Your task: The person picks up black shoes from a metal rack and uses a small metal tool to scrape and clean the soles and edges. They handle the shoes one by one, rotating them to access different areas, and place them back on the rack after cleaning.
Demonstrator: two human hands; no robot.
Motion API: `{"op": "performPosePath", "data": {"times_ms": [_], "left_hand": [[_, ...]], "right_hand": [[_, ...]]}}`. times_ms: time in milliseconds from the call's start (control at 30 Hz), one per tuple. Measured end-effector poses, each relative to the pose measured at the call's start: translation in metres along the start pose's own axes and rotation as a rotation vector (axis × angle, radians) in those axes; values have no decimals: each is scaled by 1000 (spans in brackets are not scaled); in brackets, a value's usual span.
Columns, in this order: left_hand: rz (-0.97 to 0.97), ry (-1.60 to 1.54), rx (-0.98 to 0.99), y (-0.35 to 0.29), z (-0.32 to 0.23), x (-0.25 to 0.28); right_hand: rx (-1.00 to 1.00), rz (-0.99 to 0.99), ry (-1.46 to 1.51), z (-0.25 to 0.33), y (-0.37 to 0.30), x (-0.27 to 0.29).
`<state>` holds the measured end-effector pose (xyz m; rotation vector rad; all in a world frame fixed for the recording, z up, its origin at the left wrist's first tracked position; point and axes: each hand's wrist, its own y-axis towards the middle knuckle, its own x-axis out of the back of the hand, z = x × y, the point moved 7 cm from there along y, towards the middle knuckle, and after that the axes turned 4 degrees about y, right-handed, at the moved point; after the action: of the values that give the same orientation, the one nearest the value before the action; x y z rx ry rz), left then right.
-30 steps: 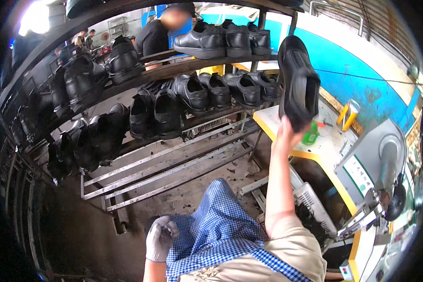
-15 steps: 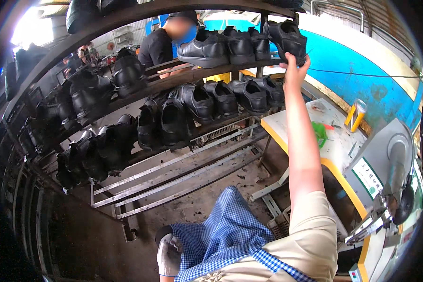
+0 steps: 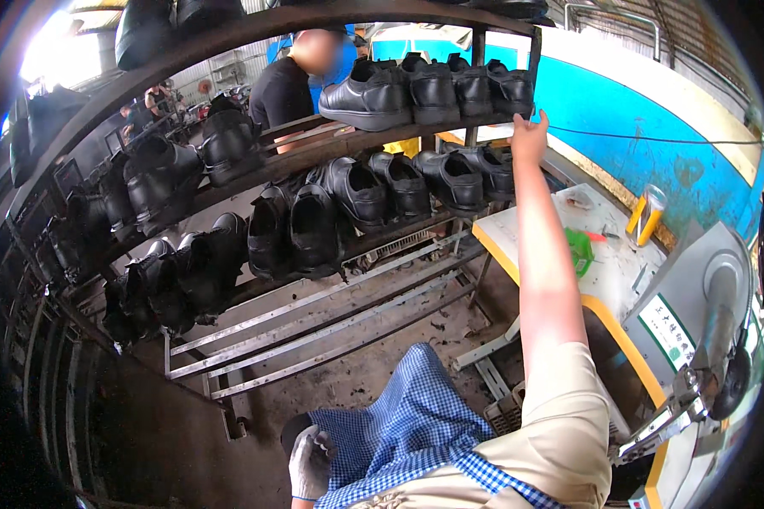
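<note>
At the right end of a dark metal rack [image 3: 339, 147], a black low-cut shoe [image 3: 509, 87] sits upright on the shelf with its heel toward the wearer, last in a row of similar shoes [image 3: 365, 93]. The bare right hand [image 3: 530, 138] is positioned just beside that heel, thumb and fingers spread apart and gripping nothing; contact with the shoe cannot be confirmed. The left hand [image 3: 311, 462], in a pale glove, is held low beside the blue checked apron [image 3: 399, 416], fingers loosely curled; whether it contains anything cannot be determined. More black shoes [image 3: 358, 193] occupy the shelf below. Right of the rack, a white worktable [image 3: 607, 216] with yellow edging carries a green container [image 3: 580, 252] and a yellow cylinder [image 3: 646, 215], near a grey machine [image 3: 688, 280]. Behind the rack is a co-worker in black [image 3: 282, 93].
</note>
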<state>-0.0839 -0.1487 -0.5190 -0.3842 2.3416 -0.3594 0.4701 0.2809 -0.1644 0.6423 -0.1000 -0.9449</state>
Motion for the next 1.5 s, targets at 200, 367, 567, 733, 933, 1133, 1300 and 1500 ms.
{"op": "performPosePath", "data": {"times_ms": [200, 367, 567, 733, 933, 1133, 1300, 1500], "left_hand": [[-16, -10, 17, -3, 1, 0], [8, -31, -5, -5, 1, -9], [30, 36, 4, -1, 6, -14], [59, 76, 11, 0, 4, -18], [221, 143, -78, 8, -17, -52], [282, 494, -504, 13, -86, -112], [202, 681, -584, 12, -122, -127], [357, 182, -274, 34, -106, -109]], "right_hand": [[269, 205, -229, 27, -43, -57], [135, 219, -205, 15, -29, -83], [175, 59, 96, 36, -33, -44], [396, -99, 608, 121, -120, 55], [515, -184, 684, 165, -291, 157], [106, 758, 452, 91, -417, 95], [-336, 1116, 653, 84, -499, 52], [-73, 1365, 630, 99, -515, 38]]}}
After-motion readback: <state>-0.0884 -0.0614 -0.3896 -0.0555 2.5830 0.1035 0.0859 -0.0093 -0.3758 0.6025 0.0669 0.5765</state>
